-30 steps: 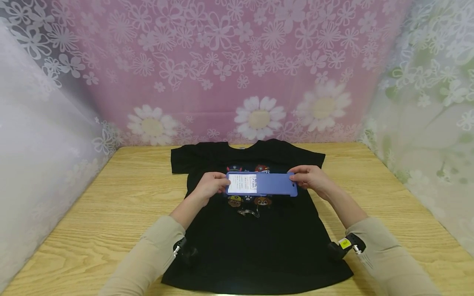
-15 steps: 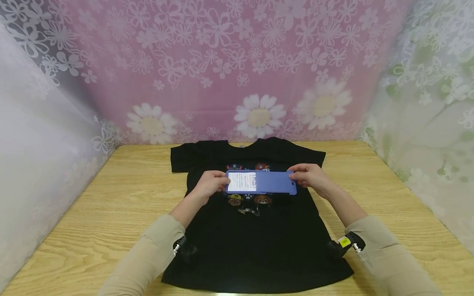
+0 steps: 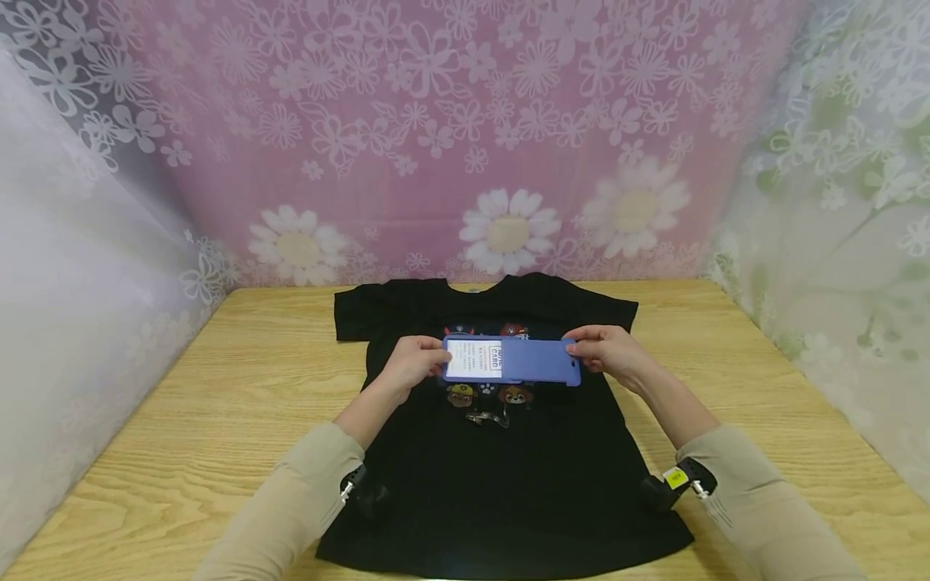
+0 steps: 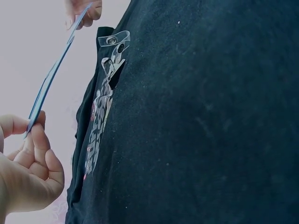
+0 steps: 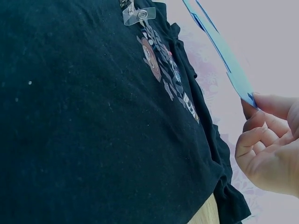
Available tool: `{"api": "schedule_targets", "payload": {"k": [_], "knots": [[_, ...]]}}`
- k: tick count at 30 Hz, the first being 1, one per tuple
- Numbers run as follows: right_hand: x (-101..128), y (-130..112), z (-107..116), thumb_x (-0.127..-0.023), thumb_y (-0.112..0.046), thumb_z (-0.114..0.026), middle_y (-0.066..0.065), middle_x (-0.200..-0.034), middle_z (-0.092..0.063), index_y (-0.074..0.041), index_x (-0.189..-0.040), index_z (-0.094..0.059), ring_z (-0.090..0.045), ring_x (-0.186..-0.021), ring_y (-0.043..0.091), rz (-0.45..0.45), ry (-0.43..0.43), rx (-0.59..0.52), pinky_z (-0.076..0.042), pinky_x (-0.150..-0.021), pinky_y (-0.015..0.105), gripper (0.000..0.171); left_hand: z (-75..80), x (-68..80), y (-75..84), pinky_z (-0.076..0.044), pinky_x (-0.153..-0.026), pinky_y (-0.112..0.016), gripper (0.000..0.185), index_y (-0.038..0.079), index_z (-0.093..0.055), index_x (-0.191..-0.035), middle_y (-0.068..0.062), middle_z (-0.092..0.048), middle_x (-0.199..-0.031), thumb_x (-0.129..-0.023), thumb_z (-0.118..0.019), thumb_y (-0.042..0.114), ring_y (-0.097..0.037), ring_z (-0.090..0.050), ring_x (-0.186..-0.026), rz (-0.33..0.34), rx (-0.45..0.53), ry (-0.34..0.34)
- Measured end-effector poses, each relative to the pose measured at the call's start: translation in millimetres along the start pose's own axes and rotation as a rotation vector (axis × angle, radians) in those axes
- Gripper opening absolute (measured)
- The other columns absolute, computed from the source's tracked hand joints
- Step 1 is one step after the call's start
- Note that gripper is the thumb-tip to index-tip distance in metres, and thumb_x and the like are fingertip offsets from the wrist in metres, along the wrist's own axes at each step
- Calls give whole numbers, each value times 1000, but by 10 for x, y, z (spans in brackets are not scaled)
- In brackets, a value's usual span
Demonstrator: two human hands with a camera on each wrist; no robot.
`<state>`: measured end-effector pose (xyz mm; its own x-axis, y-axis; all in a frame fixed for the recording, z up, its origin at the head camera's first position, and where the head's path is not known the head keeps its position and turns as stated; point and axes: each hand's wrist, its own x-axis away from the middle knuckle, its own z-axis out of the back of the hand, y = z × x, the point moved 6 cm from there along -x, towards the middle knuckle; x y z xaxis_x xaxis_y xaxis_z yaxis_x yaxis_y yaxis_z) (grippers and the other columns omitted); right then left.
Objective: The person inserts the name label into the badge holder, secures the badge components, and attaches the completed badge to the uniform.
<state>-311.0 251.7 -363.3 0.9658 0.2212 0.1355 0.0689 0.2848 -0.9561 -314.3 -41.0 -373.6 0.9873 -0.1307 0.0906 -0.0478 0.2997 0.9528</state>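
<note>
Blue card holder held level above a black T-shirt

The left hand (image 3: 410,365) and right hand (image 3: 606,349) each pinch one end of the blue card holder (image 3: 512,360) between curled fingers (image 5: 261,138) and thumb, above the T-shirt (image 3: 501,476) print; a clear clip (image 3: 488,417) lies on the T-shirt just nearer the person, on the bench (image 3: 218,387)

Black T-shirt (image 3: 501,476) matt cloth; blue card holder (image 3: 534,361) smooth plastic; table (image 3: 218,387) grained wood
</note>
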Motion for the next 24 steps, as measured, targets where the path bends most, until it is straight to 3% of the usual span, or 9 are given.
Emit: {"api": "schedule_targets", "payload": {"k": [16,24], "knots": [[2,-35,-25,-90,-11,-59,-4,-74,-55,12,-117,-50,-46,-63,8,40,-6,-6,-39,-59,23,36,16,-22,-15,-47,-81,-42,20,-5,-64,-100,-13,-63,-93,-86,-61,9,-18,-56,-71,-15,-12,5],[3,-10,-24,-90,-13,-60,-3,-76,-55,11,-120,-50,-46,-65,9,6,-11,8,-40,-61,24,40,33,-32,-5,-48,-79,-42,19,-6,-65,-99,-13,-63,-92,-85,-61,7,-19,-55,-72,-20,-12,14]]}}
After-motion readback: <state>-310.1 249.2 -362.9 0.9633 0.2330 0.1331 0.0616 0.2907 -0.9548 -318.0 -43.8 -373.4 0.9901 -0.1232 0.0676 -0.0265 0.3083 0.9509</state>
